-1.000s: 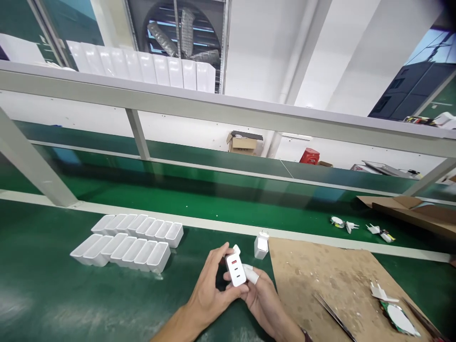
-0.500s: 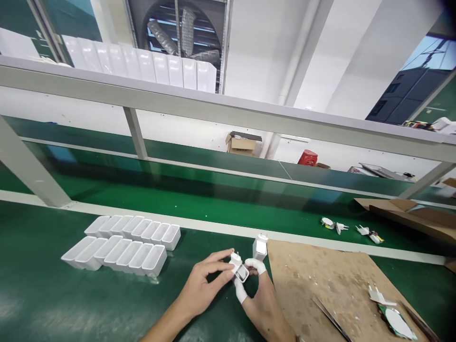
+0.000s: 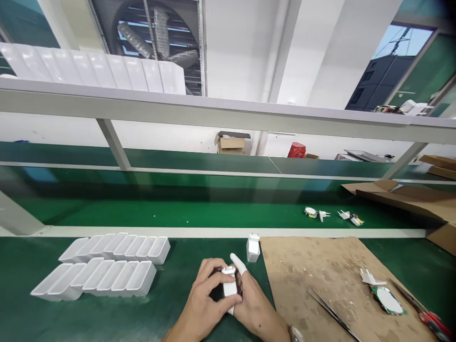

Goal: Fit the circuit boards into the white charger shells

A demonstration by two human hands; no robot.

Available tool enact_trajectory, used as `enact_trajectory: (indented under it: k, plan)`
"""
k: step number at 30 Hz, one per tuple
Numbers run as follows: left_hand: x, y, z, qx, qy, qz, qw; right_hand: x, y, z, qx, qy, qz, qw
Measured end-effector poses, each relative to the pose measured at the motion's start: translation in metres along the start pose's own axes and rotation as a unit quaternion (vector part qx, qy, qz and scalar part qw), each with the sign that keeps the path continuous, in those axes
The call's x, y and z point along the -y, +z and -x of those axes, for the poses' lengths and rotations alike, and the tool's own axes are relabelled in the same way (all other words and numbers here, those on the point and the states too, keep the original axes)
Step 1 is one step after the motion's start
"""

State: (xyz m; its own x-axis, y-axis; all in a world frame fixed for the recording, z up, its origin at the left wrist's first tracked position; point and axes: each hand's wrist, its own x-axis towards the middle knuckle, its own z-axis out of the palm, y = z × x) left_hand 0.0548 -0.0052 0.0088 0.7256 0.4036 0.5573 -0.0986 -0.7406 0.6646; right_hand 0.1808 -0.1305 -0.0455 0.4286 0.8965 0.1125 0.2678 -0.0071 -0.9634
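Note:
Between my hands, low in the middle, is a white plug charger (image 3: 230,287). My left hand (image 3: 206,292) pinches it from the left, thumb across its lower part and fingers near its top. Around its right side is my right hand (image 3: 254,304), with white covers on some fingertips and one covered finger raised. Fingers hide much of the charger's body. Just beyond the hands stands another white plug charger (image 3: 253,248), upright on the green bench. Several empty white charger housings (image 3: 117,280) lie in two rows to the left.
A cardboard mat (image 3: 285,266) on the right carries tweezers (image 3: 333,311), a circuit board (image 3: 389,300), a white two-pin plug piece (image 3: 370,277) and a red-handled tool (image 3: 427,316). More boards with plug pieces (image 3: 322,214) lie beyond the bench rail (image 3: 213,232). A carton (image 3: 409,199) stands far right.
The plug piece and the open housing, seen apart at an angle before, are now together, with the opening no longer visible. My hands have closed in around them. The camera view has shifted.

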Motion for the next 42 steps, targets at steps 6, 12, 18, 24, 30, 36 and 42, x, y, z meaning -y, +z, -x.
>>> enact_trajectory:
  k: [6, 12, 18, 24, 30, 36, 42]
  plan:
    - [0.009, -0.003, 0.010, 0.058, 0.080, -0.058, 0.993, 0.021, -0.008, 0.005, 0.007, 0.007, 0.084, 0.996]
    - [0.024, -0.009, -0.003, 0.071, 0.021, -0.084, 0.994, 0.027, -0.050, 0.005, -0.098, -0.054, 0.121, 0.986]
    - [0.025, 0.013, -0.062, 0.135, -0.037, -0.092, 0.986, -0.006, -0.070, -0.014, -0.244, -0.024, 0.087, 0.966]
    - [0.017, 0.021, -0.071, 0.131, -0.019, -0.098, 0.986, -0.013, -0.069, -0.013, -0.209, -0.043, 0.136, 0.968]
    - [0.054, -0.085, -0.058, -0.016, 0.021, -0.306, 0.952, -0.012, -0.186, -0.020, -0.256, -0.029, 0.269, 0.928]
    - [0.088, -0.145, -0.030, 0.011, -0.134, -0.510, 0.850, -0.022, -0.261, -0.077, -0.261, 0.027, 0.400, 0.878]
    - [0.120, -0.130, -0.008, 0.011, -0.149, -0.475, 0.867, -0.025, -0.253, -0.120, -0.228, 0.087, 0.502, 0.830]
